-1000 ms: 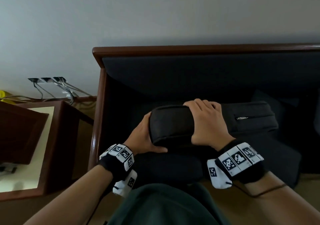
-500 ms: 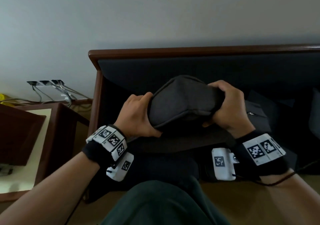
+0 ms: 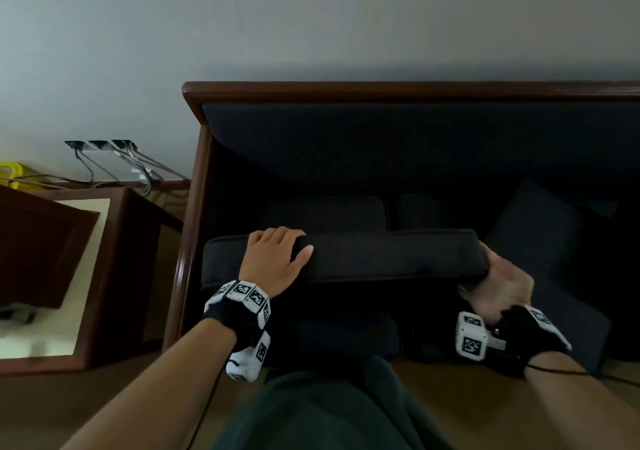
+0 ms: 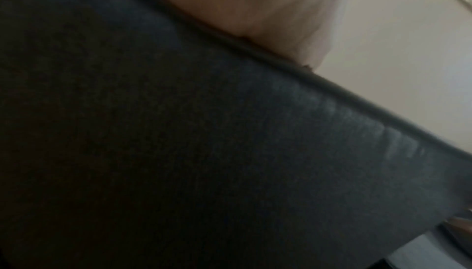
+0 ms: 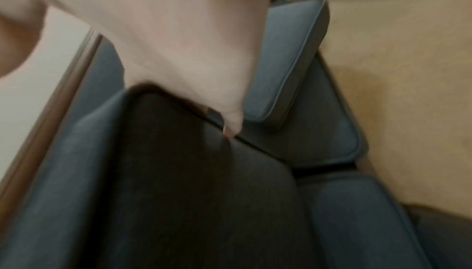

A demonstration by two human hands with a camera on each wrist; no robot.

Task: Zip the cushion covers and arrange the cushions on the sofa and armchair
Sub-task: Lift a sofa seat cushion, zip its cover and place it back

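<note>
A long dark cushion (image 3: 391, 254) stands on its edge across the sofa seat, its long side towards me. My left hand (image 3: 277, 259) holds it near the left end, fingers curled over the top edge and thumb on the front face. My right hand (image 3: 498, 287) grips the right end from the side. In the left wrist view the cushion (image 4: 204, 152) fills the frame below the hand (image 4: 255, 6). The right wrist view shows the hand (image 5: 166, 41) on the cushion's corner (image 5: 191, 172). No zip shows.
The sofa has a brown wooden frame (image 3: 381, 88) and dark seat cushions (image 5: 357, 223). Another dark cushion (image 3: 533, 231) leans at the right. A wooden side table (image 3: 90, 276) stands left of the sofa, with cables (image 3: 104, 159) along the wall behind it.
The cushion, held end-on and lifted between hands close together, has been turned lengthwise and set down across the seat. My hands have spread apart to its two ends.
</note>
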